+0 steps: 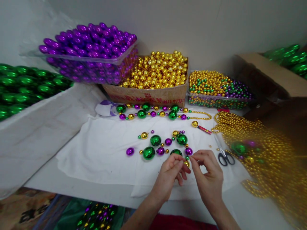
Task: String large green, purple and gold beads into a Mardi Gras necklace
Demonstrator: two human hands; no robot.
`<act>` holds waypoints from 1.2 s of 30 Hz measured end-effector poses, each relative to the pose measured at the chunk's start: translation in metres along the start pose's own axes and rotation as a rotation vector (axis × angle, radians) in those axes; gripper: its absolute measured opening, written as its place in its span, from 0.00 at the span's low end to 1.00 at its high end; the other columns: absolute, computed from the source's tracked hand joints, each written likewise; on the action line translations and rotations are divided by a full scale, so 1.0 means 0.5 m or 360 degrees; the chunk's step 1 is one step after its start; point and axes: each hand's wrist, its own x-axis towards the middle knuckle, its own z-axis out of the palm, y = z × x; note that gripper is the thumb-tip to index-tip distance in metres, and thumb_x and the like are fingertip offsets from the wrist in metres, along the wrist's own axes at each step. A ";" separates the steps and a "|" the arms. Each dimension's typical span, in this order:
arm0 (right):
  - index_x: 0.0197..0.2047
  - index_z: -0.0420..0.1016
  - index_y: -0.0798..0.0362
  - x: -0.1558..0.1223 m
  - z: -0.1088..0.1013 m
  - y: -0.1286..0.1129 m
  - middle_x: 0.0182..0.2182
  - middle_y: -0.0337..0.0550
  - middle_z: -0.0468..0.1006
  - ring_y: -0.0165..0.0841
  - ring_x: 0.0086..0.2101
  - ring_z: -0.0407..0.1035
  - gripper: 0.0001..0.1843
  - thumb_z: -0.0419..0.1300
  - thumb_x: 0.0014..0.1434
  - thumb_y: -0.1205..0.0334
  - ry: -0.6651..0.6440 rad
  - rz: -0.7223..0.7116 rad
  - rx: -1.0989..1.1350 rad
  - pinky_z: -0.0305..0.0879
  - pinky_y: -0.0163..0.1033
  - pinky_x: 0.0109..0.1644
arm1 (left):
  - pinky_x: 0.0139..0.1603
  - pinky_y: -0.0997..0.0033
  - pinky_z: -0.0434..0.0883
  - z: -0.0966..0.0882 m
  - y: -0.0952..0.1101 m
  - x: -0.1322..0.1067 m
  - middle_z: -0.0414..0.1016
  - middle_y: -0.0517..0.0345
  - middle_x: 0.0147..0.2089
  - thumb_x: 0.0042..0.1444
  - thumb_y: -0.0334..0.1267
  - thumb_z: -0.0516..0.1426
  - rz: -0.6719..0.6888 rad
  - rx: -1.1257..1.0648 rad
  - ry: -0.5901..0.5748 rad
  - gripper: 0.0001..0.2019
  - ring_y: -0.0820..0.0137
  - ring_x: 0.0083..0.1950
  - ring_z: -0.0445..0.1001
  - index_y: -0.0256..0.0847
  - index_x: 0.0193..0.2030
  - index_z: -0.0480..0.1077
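Stringing is the step in hand, as I judge it: my left hand (169,174) and my right hand (208,172) meet over the near edge of the white cloth (100,153) on the desk, fingertips pinched almost shut. Between them sits a small gold bead (186,163), the near end of a part-made strand of shiny green, purple and gold plastic balls (165,143) that curves across the cloth's middle. Whether a thread runs between my fingers is too fine to tell. A finished strand of the same colours (155,111) lies along the far edge of the cloth, before a cardboard box of gold balls (153,76). Black-handled scissors (225,157) rest just beside my right hand, near a heap of gold bead chains (263,153) at the desk's right edge. A loose purple ball (130,151) lies apart to the left. The next move, I judge, calls for a steady pinch and one more bead.
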 end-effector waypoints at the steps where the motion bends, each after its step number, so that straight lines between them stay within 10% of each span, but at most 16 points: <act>1: 0.32 0.74 0.52 0.000 0.001 -0.001 0.33 0.42 0.70 0.31 0.35 0.67 0.06 0.57 0.60 0.70 -0.0012 -0.0006 0.0000 0.65 0.35 0.32 | 0.21 0.79 0.63 0.000 -0.001 0.000 0.72 0.58 0.30 0.58 0.47 0.56 0.0006 -0.0011 -0.0008 0.13 0.74 0.26 0.68 0.39 0.40 0.64; 14: 0.31 0.72 0.53 -0.002 0.012 0.000 0.32 0.42 0.70 0.30 0.34 0.67 0.07 0.57 0.60 0.69 -0.0025 0.0016 0.0017 0.65 0.35 0.33 | 0.36 0.69 0.73 0.005 -0.007 0.000 0.75 0.56 0.33 0.57 0.42 0.58 0.0088 -0.0059 0.0033 0.09 0.69 0.35 0.74 0.38 0.37 0.67; 36: 0.31 0.72 0.53 -0.007 0.015 0.006 0.33 0.42 0.71 0.30 0.34 0.67 0.07 0.57 0.60 0.69 -0.0018 0.0022 0.0022 0.64 0.36 0.34 | 0.33 0.70 0.73 0.015 0.005 -0.006 0.74 0.55 0.33 0.53 0.43 0.62 -0.0019 -0.0267 0.0000 0.12 0.70 0.33 0.73 0.37 0.34 0.67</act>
